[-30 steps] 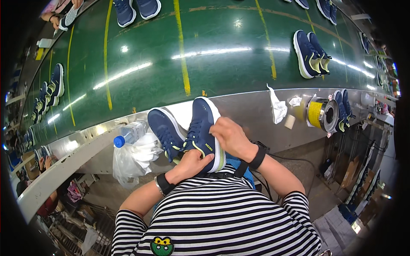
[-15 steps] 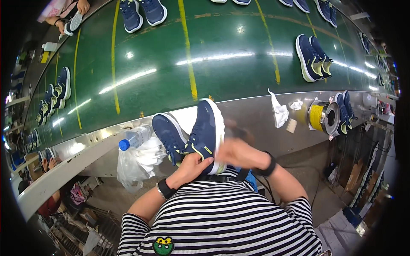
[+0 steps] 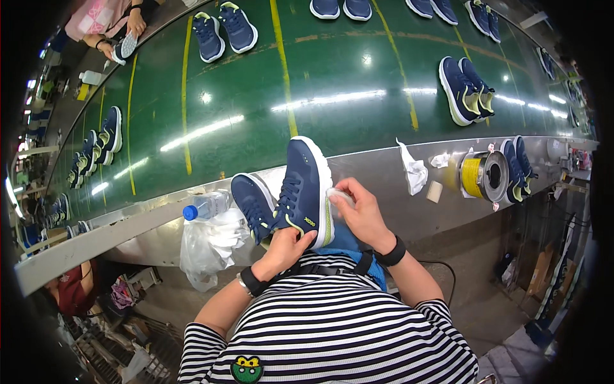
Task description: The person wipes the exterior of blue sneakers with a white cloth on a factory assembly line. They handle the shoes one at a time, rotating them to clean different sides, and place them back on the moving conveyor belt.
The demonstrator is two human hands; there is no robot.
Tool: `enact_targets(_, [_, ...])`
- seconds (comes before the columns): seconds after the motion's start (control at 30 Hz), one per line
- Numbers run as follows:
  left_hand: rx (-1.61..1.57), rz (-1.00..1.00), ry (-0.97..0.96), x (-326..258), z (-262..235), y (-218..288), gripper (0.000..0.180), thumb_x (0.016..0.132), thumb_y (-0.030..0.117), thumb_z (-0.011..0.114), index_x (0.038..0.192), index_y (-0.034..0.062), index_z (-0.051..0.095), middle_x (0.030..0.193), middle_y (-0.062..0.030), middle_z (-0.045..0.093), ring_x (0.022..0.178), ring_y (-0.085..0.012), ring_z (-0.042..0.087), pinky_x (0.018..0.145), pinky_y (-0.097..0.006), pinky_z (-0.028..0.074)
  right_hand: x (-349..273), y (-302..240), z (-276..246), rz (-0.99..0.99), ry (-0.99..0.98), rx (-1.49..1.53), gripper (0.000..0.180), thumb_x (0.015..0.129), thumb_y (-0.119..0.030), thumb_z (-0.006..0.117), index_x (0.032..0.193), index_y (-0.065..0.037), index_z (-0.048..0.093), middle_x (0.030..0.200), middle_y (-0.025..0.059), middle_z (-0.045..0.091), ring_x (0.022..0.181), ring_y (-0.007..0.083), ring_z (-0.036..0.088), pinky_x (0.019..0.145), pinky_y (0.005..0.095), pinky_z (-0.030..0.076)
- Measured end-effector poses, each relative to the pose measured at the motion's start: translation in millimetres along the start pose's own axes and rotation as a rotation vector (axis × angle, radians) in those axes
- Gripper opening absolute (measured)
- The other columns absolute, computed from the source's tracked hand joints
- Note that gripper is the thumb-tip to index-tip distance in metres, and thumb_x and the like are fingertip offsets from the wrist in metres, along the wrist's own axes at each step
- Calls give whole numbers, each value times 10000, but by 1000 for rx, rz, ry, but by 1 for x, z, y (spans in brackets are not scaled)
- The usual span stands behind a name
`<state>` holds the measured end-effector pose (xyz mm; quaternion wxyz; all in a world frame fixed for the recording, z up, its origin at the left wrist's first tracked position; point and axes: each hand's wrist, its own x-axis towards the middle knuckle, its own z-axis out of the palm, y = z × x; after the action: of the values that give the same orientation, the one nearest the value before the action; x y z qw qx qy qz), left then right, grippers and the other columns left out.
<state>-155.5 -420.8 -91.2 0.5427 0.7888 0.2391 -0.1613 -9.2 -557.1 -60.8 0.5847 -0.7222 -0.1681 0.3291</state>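
My left hand [image 3: 286,248] grips a navy sneaker [image 3: 299,185] by its heel opening, thumb outside on the side panel. The shoe points away from me, its white sole edge turned to the right. Against that sole edge, my right hand [image 3: 360,212] pinches a small whitish wad [image 3: 339,196], which looks like a piece of cloth or tissue. Just left of the held shoe rests a second navy sneaker [image 3: 254,203] with a pale green lining, partly hidden by the first. White paper lies behind the two shoes.
A green conveyor belt [image 3: 243,137] with yellow lines carries several pairs of navy sneakers. On the metal ledge stand a tin with a yellow label [image 3: 472,177], a crumpled tissue [image 3: 413,170] and a small beige block [image 3: 434,191]. A blue-capped bottle [image 3: 208,205] and plastic bag [image 3: 199,256] are at left. Another person's hand [image 3: 135,24] holds a shoe.
My right hand, blurred before, now shows clearly with the whitish wad at the sole edge. The held shoe has shifted slightly left and away from me. Far-left belt shoes appear slightly further right.
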Motion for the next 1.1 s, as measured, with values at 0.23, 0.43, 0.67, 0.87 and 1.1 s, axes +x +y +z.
enact_targets(0.23, [215,-122,-87,29,28,7,444,824,360,526,678,-57,572,612,-210,565,594,-343,577,557,-387,436,-30,66,5,220,94,112,150,868,-143,469,930,-25,536,760,110,549,668,153,538,600,272,424])
enact_targets(0.43, [71,-166,-104,34,37,-15,404,838,342,524,787,-56,578,642,-152,582,592,-238,572,568,-337,430,-31,93,16,4,380,38,169,832,-104,506,976,-29,550,745,98,529,672,205,530,622,300,425])
enact_targets(0.67, [209,-232,-161,35,32,10,379,850,317,525,780,-54,569,613,-125,569,547,-210,540,513,-337,405,-10,93,31,-177,404,-53,70,753,-43,569,812,-8,555,709,116,506,605,268,509,555,331,407])
enact_targets(0.87, [240,-164,-119,37,39,11,428,846,347,526,705,-56,552,570,-174,553,520,-268,560,500,-367,407,1,91,27,-138,426,-87,53,747,-63,539,771,-20,522,705,145,504,635,340,518,556,403,412])
enact_targets(1.1, [301,-197,-114,39,43,7,463,847,378,508,700,-57,561,593,-199,559,567,-306,579,537,-376,425,9,96,25,-204,488,-192,62,745,-63,551,721,-14,520,680,132,494,615,308,510,545,373,399])
